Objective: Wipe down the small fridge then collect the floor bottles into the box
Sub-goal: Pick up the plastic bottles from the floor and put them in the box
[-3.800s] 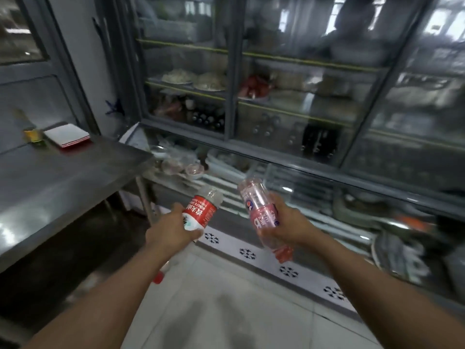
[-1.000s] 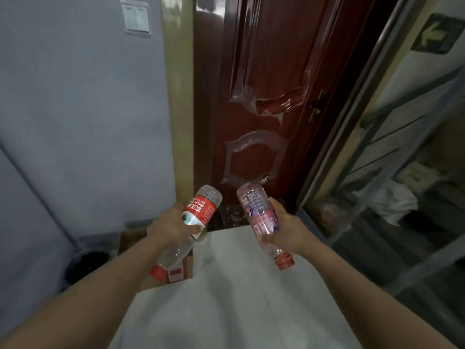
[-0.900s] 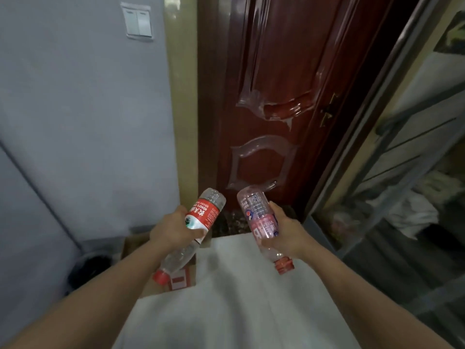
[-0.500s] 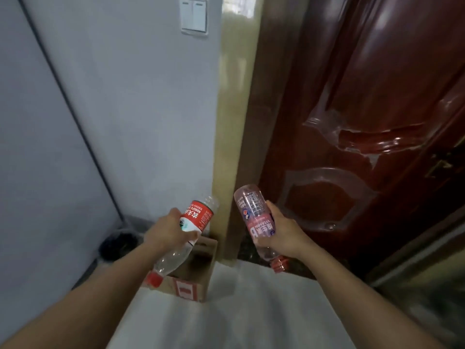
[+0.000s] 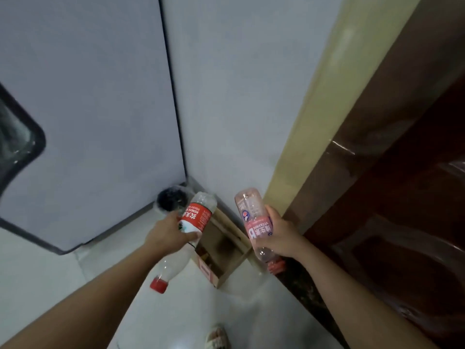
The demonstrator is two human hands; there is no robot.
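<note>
Your left hand [image 5: 167,234] grips a red-labelled water bottle [image 5: 186,234], cap down; your right hand [image 5: 278,235] grips a pink vitamin drink bottle [image 5: 254,226] the same way. A second ago the cardboard box [image 5: 227,272] lay further ahead; now it sits open just below both bottles, ready for dropping. Its contents are dim and unclear.

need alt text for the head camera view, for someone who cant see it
A person's left hand holds a red-labelled bottle and the right hand a pink vitamin bottle, both caps pointing down, above an open cardboard box on the floor in a corner beside a dark wooden door.
</note>
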